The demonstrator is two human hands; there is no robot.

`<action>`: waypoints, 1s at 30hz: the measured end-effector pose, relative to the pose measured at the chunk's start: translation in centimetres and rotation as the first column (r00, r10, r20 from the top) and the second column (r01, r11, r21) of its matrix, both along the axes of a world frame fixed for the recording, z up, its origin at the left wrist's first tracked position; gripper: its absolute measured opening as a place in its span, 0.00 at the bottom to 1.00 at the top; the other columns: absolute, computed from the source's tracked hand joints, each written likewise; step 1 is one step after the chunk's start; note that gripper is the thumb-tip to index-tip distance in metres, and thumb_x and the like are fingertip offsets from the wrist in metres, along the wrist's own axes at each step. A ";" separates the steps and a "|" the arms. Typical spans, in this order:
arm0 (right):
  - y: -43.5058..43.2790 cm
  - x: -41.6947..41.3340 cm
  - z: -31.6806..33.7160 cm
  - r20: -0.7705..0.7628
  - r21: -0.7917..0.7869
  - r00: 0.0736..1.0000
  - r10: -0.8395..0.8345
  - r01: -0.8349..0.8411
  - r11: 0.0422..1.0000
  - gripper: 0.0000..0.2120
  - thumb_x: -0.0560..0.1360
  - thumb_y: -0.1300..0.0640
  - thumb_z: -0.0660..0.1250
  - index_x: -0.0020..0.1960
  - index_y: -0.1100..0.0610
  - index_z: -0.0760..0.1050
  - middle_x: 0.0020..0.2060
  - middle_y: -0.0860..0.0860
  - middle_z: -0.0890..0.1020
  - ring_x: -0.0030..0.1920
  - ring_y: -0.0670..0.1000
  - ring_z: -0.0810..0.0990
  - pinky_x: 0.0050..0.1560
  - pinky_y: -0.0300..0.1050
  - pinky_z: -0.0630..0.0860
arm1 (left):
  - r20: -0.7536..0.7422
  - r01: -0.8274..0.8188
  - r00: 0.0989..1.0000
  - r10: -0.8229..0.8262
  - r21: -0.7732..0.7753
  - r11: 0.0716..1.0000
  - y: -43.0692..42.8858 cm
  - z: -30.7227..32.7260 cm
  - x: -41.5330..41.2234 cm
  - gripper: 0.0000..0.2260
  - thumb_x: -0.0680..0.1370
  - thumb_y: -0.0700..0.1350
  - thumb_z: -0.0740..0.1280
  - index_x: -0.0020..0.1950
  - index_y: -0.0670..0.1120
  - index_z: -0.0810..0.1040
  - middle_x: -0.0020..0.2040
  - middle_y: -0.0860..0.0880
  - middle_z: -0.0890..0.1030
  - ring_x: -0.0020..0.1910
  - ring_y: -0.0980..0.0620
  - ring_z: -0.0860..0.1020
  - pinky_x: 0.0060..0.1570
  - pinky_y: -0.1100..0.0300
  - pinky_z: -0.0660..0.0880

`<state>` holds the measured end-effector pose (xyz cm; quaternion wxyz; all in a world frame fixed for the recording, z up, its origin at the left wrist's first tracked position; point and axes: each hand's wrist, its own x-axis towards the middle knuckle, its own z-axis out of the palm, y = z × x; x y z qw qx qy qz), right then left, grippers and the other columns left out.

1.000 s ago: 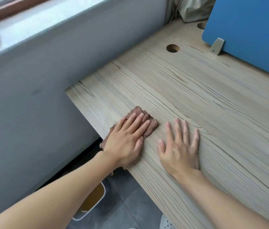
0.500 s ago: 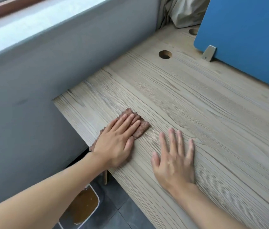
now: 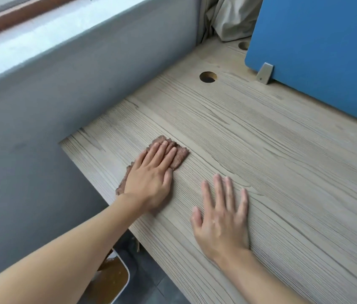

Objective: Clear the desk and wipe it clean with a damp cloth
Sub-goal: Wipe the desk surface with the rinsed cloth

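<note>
- Left fingers [image 3: 162,152]: straight, side by side, pressed flat on a brown terry cloth [image 3: 178,155]; no curl, no pinch.
- Right fingers [image 3: 220,187]: straight, slightly spread, flat on bare wood, holding nothing.
- Left hand [image 3: 151,183] over most of the cloth, only its far corner and near-left end showing. Right hand [image 3: 221,220] just beside, apart from the cloth.
- Cloth on the wood-grain desk [image 3: 283,150], near its left corner, close to the front edge and the grey wall [image 3: 63,95].
- Farther back: round cable hole [image 3: 208,77], blue divider panel [image 3: 318,51] on a metal bracket [image 3: 265,73], beige fabric [image 3: 228,18] bunched in the corner.
- Judged step: wiping pass at the left end; extent already wiped not tellable.
- Risks:
  - held by palm friction only, so likely to bunch or slide out on a fast stroke
  - near end close to the edge, so liable to drop toward the white-rimmed container [image 3: 116,279] on the floor
  - cable hole apt to snag the pile
  - strip along the wall easy to miss
</note>
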<state>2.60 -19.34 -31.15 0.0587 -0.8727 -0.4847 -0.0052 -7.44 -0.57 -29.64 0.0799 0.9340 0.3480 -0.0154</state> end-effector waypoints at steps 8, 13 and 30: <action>2.4 3.2 1.3 -0.075 0.101 0.993 -0.095 0.102 0.990 0.22 0.72 0.45 0.54 0.57 0.54 0.77 0.60 0.56 0.77 0.63 0.59 0.75 0.64 0.64 0.65 | 0.001 0.071 0.997 -0.071 -0.022 0.997 -1.2 -0.3 0.1 0.27 0.81 0.58 0.39 0.81 0.59 0.46 0.81 0.57 0.43 0.79 0.57 0.37 0.79 0.50 0.44; 3.8 6.4 0.2 -0.047 0.033 0.973 -0.227 0.229 0.973 0.31 0.77 0.45 0.49 0.74 0.57 0.70 0.74 0.60 0.69 0.76 0.60 0.64 0.74 0.66 0.56 | -0.009 -0.003 1.000 0.003 -0.009 1.000 0.5 0.0 1.4 0.27 0.81 0.57 0.40 0.81 0.57 0.43 0.81 0.55 0.42 0.79 0.55 0.36 0.79 0.51 0.40; 4.0 6.3 0.5 0.009 -0.082 0.970 -0.243 0.243 0.967 0.31 0.78 0.44 0.52 0.77 0.55 0.66 0.78 0.58 0.64 0.79 0.56 0.59 0.76 0.65 0.55 | 0.006 0.323 0.946 -0.323 -0.053 0.945 4.7 0.2 4.2 0.27 0.82 0.57 0.40 0.81 0.58 0.43 0.81 0.57 0.41 0.78 0.57 0.35 0.78 0.52 0.39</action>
